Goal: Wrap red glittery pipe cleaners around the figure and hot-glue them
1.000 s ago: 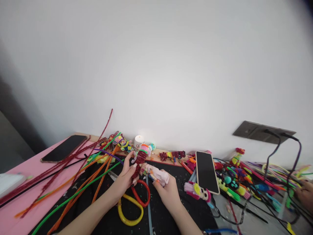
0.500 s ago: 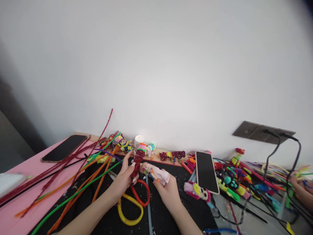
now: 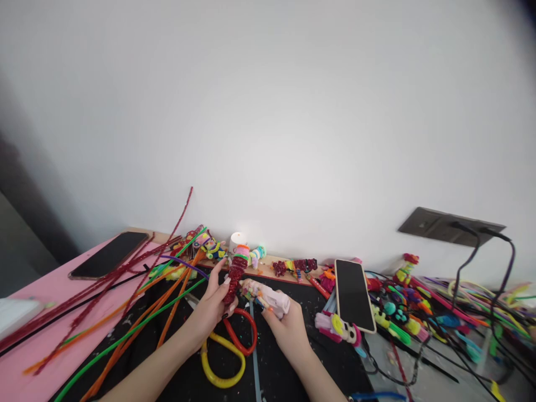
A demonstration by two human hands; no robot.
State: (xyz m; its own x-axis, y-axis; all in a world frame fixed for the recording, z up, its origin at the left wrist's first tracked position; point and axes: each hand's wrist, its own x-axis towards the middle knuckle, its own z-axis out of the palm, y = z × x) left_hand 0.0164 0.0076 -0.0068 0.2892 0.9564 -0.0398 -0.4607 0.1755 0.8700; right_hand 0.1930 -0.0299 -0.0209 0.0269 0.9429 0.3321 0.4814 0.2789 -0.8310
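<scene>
My left hand [image 3: 215, 298] is closed around a doll made of pipe cleaners [image 3: 238, 273], dark red and glittery below with green, pink and orange bands on top. In my right hand [image 3: 288, 329] is a pale pink glue gun [image 3: 274, 301], its front smeared with coloured bits. The gun's tip points left and is close to the doll's red body; whether they touch, I cannot tell. Under my hands lie scissors [image 3: 224, 360] with one yellow and one red handle loop; their blades are partly covered by my left hand.
Long pipe cleaners [image 3: 125, 335] spread over the pink mat [image 3: 37, 363] at left, where a dark phone [image 3: 111, 255] lies. Finished dolls [image 3: 295, 266] line the wall near a white cup [image 3: 238, 240]. At right are another phone [image 3: 355, 296], tangled cables and a socket plate [image 3: 450, 226].
Both hands hold almost the same place, with the doll tilted very slightly. Another person's hand at the far right has mostly left the picture.
</scene>
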